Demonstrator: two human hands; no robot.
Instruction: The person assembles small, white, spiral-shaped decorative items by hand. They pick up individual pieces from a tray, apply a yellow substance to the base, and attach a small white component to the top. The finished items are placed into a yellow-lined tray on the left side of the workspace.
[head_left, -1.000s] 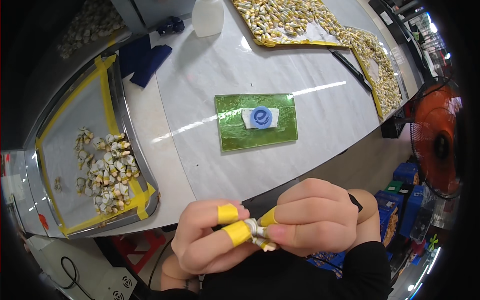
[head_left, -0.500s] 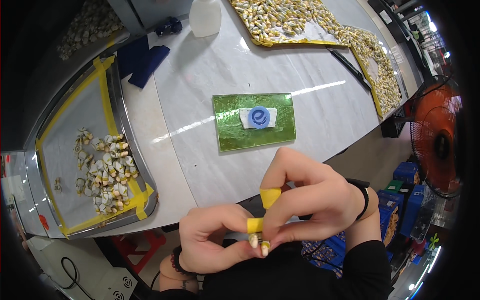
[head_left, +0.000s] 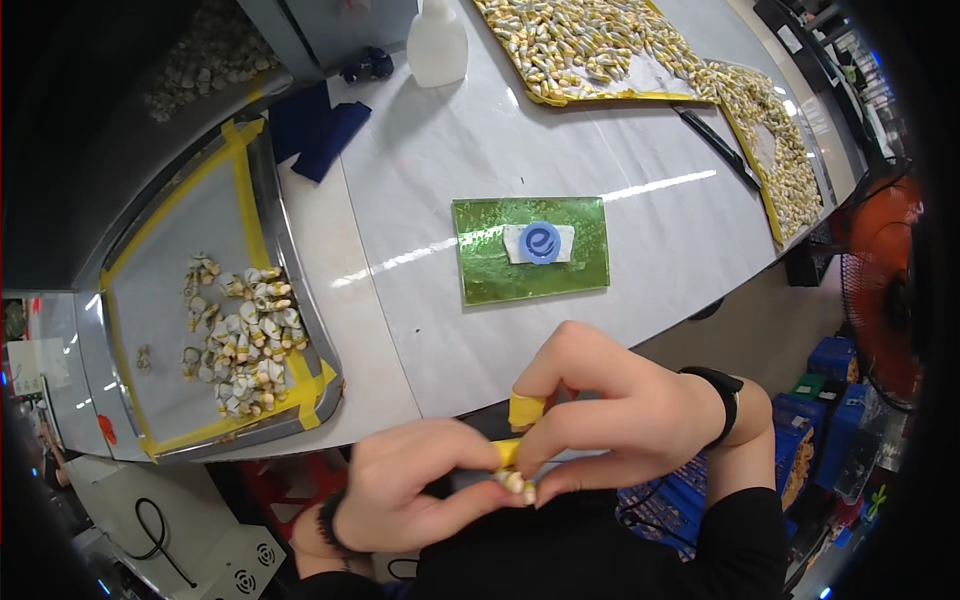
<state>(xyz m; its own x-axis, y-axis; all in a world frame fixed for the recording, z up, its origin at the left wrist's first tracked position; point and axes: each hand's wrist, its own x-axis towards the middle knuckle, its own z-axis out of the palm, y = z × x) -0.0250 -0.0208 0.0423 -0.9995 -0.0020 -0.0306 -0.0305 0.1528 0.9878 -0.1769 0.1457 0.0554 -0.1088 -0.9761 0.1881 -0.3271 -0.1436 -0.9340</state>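
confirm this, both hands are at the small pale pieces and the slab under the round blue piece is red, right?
Not red: the head view shows the slab under the round blue piece is green. The left hand and right hand are at the small pale pieces.

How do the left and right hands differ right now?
The left hand wears a dark bracelet; the right hand wears a smoother black band. The left hand's taped finger is close to the small item; the right hand's taped finger is raised away from it. Both have yellow tape.
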